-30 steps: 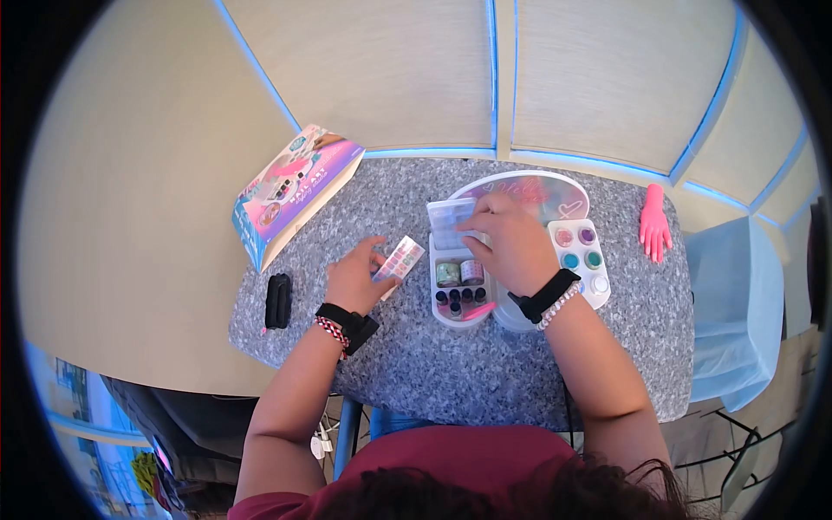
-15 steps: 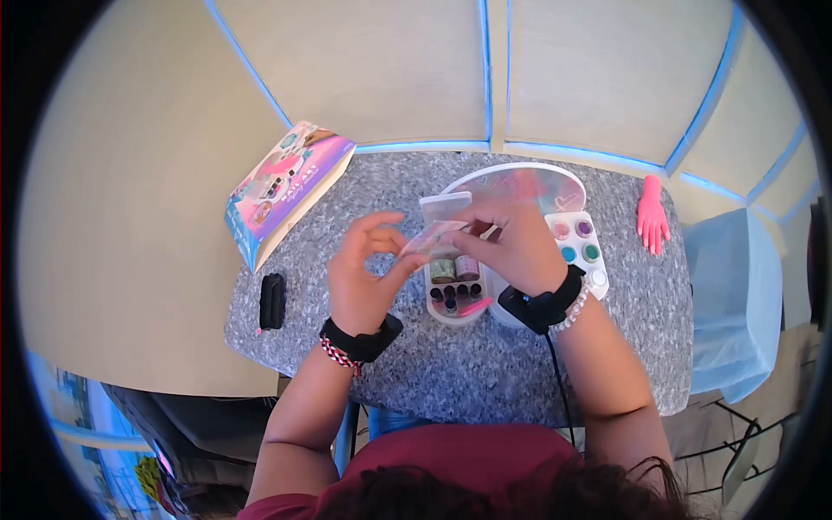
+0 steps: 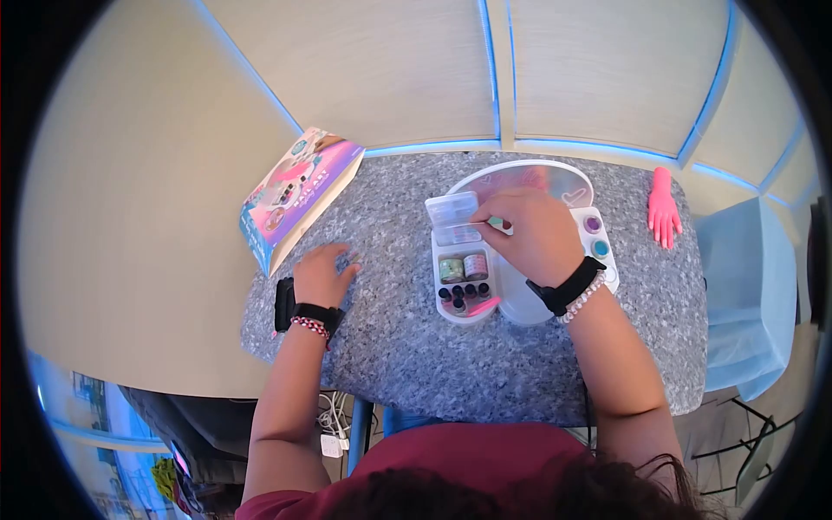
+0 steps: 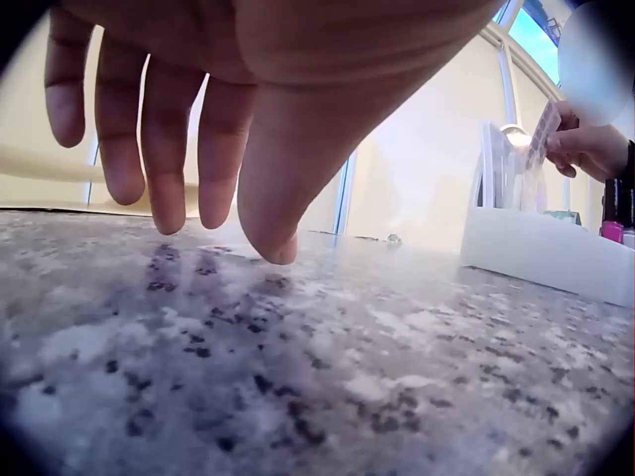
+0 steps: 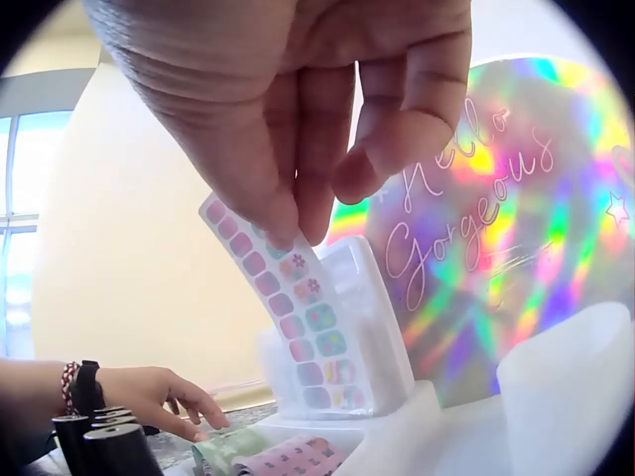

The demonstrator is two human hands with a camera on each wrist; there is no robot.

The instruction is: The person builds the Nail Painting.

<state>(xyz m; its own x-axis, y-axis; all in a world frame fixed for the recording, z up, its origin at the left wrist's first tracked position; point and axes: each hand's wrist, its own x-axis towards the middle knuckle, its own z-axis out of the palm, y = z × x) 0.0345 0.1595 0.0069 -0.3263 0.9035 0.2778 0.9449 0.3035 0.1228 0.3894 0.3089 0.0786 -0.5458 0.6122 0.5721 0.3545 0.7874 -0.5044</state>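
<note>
My right hand (image 3: 533, 230) pinches a sheet of nail stickers (image 5: 298, 307) between thumb and fingertips. The sheet tilts down beside a translucent white box (image 3: 451, 208) standing at the back left of the white nail-art case (image 5: 427, 421). Below it in the case lie a green patterned roll (image 3: 451, 269) and a pink patterned roll (image 3: 475, 265). Several black-capped bottles (image 3: 459, 293) stand in front of the rolls. My left hand (image 3: 322, 277) is low over the table left of the case, fingers loosely spread and holding nothing.
A holographic lettered panel (image 5: 486, 198) rises behind the case. Colored pots (image 3: 600, 249) sit on its right side. A pink model hand (image 3: 663, 212) lies at the far right. The product box (image 3: 299, 195) and a black pouch (image 3: 283, 303) are at the left.
My left hand picked the sticker sheet up off the table and passed it to my right hand. It then moved back left, while my right hand brought the sheet to the translucent box.
</note>
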